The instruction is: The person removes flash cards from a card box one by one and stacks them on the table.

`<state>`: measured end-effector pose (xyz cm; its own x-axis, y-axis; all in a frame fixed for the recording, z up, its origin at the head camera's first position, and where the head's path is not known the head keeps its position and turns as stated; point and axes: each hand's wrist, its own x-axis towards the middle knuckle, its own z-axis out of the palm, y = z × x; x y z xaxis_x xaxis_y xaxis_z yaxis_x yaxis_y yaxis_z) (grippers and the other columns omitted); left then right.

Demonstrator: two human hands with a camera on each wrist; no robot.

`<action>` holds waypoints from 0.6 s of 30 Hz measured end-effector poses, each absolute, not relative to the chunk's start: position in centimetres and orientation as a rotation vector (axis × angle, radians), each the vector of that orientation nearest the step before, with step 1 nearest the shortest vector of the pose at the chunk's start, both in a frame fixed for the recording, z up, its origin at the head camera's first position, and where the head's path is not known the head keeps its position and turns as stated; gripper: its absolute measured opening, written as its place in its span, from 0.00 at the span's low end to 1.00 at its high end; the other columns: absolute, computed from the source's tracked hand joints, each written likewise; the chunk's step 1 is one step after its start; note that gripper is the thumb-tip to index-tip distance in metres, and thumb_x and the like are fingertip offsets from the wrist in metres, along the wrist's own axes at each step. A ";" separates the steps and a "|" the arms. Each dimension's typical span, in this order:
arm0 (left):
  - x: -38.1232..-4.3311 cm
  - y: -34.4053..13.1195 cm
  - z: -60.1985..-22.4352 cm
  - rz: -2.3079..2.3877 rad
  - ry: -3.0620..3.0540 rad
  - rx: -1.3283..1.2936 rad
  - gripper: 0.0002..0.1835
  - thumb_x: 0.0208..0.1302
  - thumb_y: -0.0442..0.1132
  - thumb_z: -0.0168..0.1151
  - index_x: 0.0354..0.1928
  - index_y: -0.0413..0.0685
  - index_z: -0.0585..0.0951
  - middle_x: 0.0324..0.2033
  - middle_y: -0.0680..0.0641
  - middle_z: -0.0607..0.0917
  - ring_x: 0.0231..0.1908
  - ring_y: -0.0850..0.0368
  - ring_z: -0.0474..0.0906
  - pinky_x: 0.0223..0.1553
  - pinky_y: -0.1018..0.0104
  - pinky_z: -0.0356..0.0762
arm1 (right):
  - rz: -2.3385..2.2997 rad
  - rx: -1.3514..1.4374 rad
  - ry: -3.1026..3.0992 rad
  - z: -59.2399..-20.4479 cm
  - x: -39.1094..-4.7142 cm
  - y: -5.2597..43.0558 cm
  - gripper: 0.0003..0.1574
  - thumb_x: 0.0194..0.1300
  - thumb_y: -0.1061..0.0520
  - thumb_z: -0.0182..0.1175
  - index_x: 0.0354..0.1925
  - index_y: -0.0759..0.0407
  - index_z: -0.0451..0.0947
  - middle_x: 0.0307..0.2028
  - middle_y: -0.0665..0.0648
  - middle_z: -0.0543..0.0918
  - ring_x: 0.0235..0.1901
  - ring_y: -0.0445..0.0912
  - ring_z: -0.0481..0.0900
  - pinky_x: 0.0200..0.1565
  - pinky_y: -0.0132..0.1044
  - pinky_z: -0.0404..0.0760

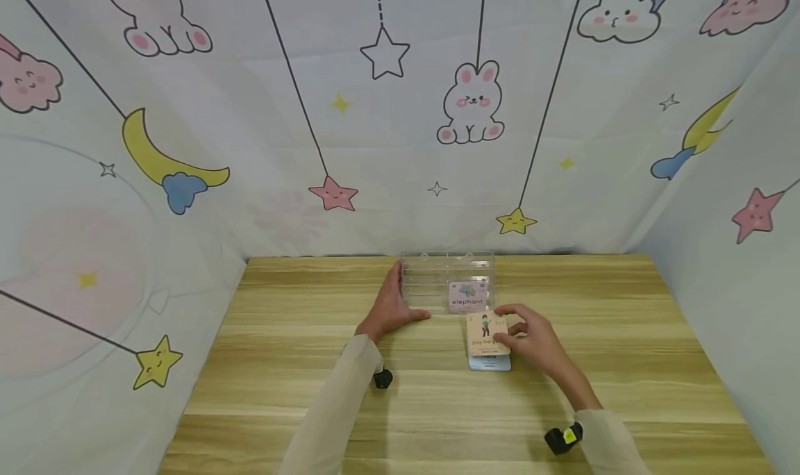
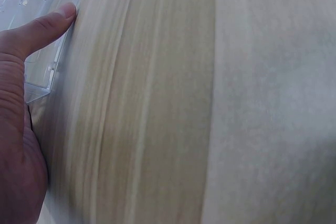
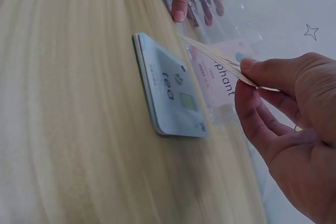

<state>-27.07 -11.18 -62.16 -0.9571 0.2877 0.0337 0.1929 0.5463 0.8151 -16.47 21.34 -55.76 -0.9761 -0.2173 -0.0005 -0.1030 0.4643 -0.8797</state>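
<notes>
A clear plastic card holder (image 1: pixel 425 296) with compartments stands near the table's back edge. My left hand (image 1: pixel 389 307) grips its left end, the thumb (image 2: pixel 55 22) along the front edge and the fingers around the side. A pink elephant card (image 1: pixel 467 296) sits in the holder's lower right compartment. My right hand (image 1: pixel 531 336) pinches a cream picture card (image 1: pixel 481 335) by its right edge, between thumb and fingers. In the right wrist view this card appears nearly edge-on, raised above a stack of cards (image 3: pixel 170 90) with a light blue "tea" card on top.
The wood-grain table (image 1: pixel 281 392) meets a white cloth backdrop (image 1: pixel 400 128) printed with rabbits, stars and clouds, just behind the holder. Cloth also hangs at both sides. A small black device is at each wrist, below the sleeves' cuffs.
</notes>
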 end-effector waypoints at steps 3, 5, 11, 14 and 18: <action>-27.0 -11.2 -62.1 1.386 2.672 0.412 0.76 0.43 0.52 0.88 0.83 0.47 0.42 0.80 0.40 0.54 0.77 0.45 0.55 0.74 0.55 0.61 | -1.543 -0.233 2.565 -56.3 -16.1 21.6 0.29 0.63 0.65 0.74 0.61 0.59 0.78 0.59 0.64 0.80 0.35 0.45 0.86 0.31 0.34 0.82; -27.0 -11.2 -62.0 1.387 2.674 0.409 0.76 0.43 0.51 0.89 0.83 0.46 0.42 0.80 0.40 0.54 0.77 0.45 0.55 0.74 0.55 0.60 | -1.545 -0.207 2.549 -56.6 -16.0 21.7 0.29 0.63 0.64 0.74 0.61 0.60 0.78 0.60 0.65 0.79 0.36 0.46 0.86 0.32 0.34 0.82; -26.9 -11.1 -61.9 1.387 2.672 0.393 0.76 0.43 0.51 0.89 0.83 0.47 0.42 0.80 0.40 0.53 0.78 0.45 0.54 0.75 0.56 0.59 | -1.574 -0.177 2.510 -57.5 -15.6 21.9 0.29 0.64 0.63 0.74 0.61 0.61 0.78 0.61 0.68 0.78 0.36 0.46 0.86 0.30 0.34 0.81; -26.9 -11.1 -61.9 1.381 2.678 0.390 0.76 0.43 0.51 0.89 0.83 0.47 0.42 0.80 0.41 0.53 0.78 0.46 0.54 0.75 0.57 0.58 | -1.590 -0.175 2.492 -57.8 -15.6 22.0 0.29 0.64 0.63 0.74 0.61 0.62 0.78 0.61 0.68 0.77 0.35 0.46 0.86 0.29 0.34 0.81; -27.0 -11.0 -61.9 1.377 2.682 0.388 0.76 0.43 0.52 0.89 0.83 0.47 0.42 0.80 0.41 0.53 0.78 0.46 0.54 0.75 0.57 0.58 | -1.601 -0.177 2.475 -58.3 -15.6 22.1 0.29 0.63 0.64 0.74 0.61 0.62 0.78 0.60 0.68 0.78 0.33 0.46 0.85 0.28 0.34 0.80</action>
<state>-26.99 -11.03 -61.92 -0.9624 0.2706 0.0253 0.1783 0.5583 0.8103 -15.61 22.08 -58.27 -0.9751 -0.2015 -0.0928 0.0020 0.4100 -0.9121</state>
